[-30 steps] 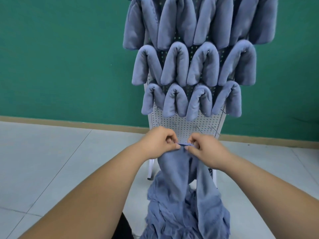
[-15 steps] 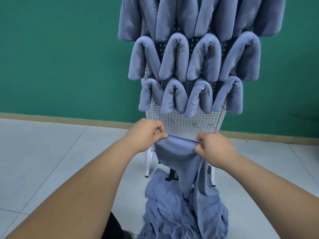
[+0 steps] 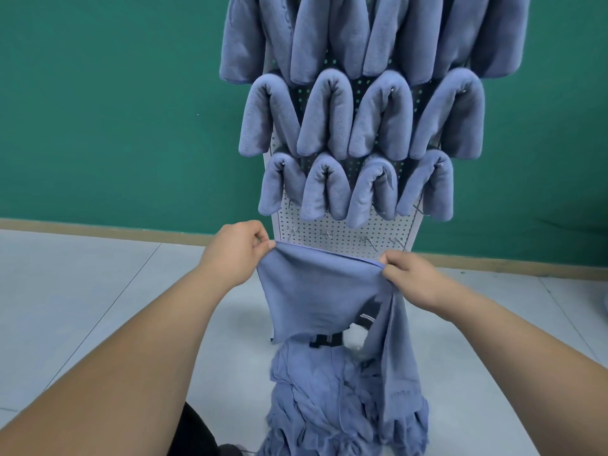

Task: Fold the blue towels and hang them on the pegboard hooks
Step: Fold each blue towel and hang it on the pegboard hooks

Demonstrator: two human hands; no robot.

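Low in front of the pegboard (image 3: 345,230), a blue towel (image 3: 316,291) is stretched out by its top edge between two raised hands. The grip of the left hand (image 3: 238,255) is closed on the towel's left corner, pinched between thumb and curled fingers. The grip of the right hand (image 3: 411,278) is closed on the right corner in much the same way. The top edge runs almost level, a little lower on the right, just below the bottom row of wire hooks (image 3: 325,232). From the right corner a long strip of the cloth trails down to a loose pile of blue towels (image 3: 329,406) heaped on the pale tiled floor (image 3: 98,291) at the foot of the board. Higher on the board, folded towels (image 3: 329,116) hang draped over hooks in rows, four across in the two lower rows, with the top row cut off by the frame. A green wall (image 3: 115,110) stands behind.
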